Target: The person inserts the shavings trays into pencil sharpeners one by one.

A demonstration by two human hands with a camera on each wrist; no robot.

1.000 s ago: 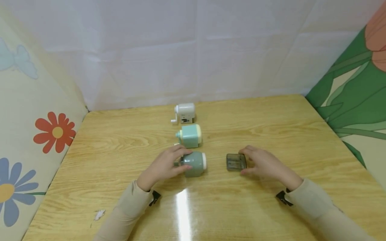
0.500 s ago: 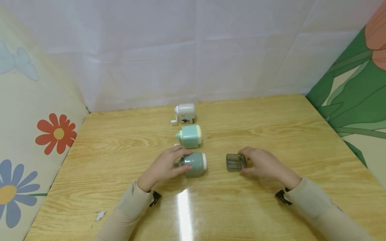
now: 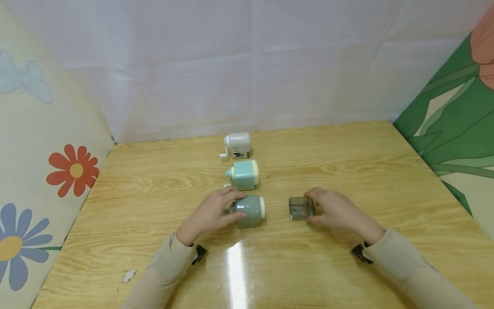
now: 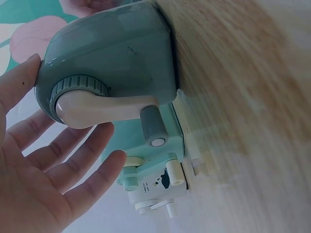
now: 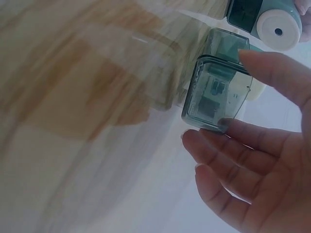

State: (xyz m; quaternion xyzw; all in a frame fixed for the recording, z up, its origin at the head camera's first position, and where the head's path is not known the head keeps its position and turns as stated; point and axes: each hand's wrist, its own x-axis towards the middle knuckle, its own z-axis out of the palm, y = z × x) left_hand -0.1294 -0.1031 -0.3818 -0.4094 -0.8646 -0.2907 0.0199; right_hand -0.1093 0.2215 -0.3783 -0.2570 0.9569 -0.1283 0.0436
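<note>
My left hand (image 3: 212, 210) holds a dark green crank pencil sharpener (image 3: 250, 211) at the middle of the table, thumb on one side and fingers on the other. Its pale crank (image 4: 107, 108) with a grey knob faces the palm in the left wrist view. Pinched between the thumb and fingers of my right hand (image 3: 341, 212) is a small see-through shavings drawer (image 3: 301, 208), to the right of the sharpener and apart from it. The sharpener's round white end with the pencil hole (image 5: 279, 31) shows in the right wrist view.
Behind the held sharpener stand a mint pencil sharpener (image 3: 244, 175) with a cream end and a white-grey one (image 3: 239, 145), in a row. A white cloth (image 3: 251, 64) hangs at the table's back edge. Printed panels flank both sides. The wooden table (image 3: 154, 171) has a chipped patch at front left.
</note>
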